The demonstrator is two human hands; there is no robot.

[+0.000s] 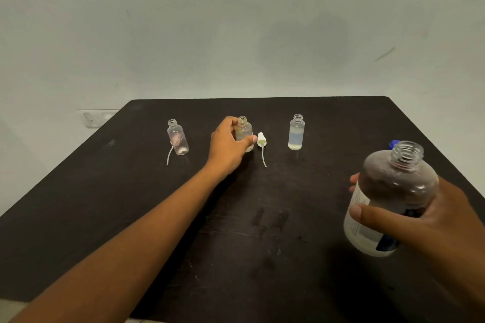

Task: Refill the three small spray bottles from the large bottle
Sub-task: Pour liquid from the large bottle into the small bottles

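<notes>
A dark table (105,204) fills the near scene, and at its near right the right hand (430,220) grips the large bottle (391,199), uncapped and tilted, its blue cap (393,144) just behind. Along the far side stand three open small bottles: the left hand (228,144) curls around the middle bottle (245,131), the left bottle (178,137) stands apart, and the right bottle (296,132) holds pale liquid. A white spray head (262,140) with its tube lies just right of the middle bottle.

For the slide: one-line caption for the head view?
Left hand steadies the middle spray bottle while the right hand holds the uncapped large bottle.
</notes>
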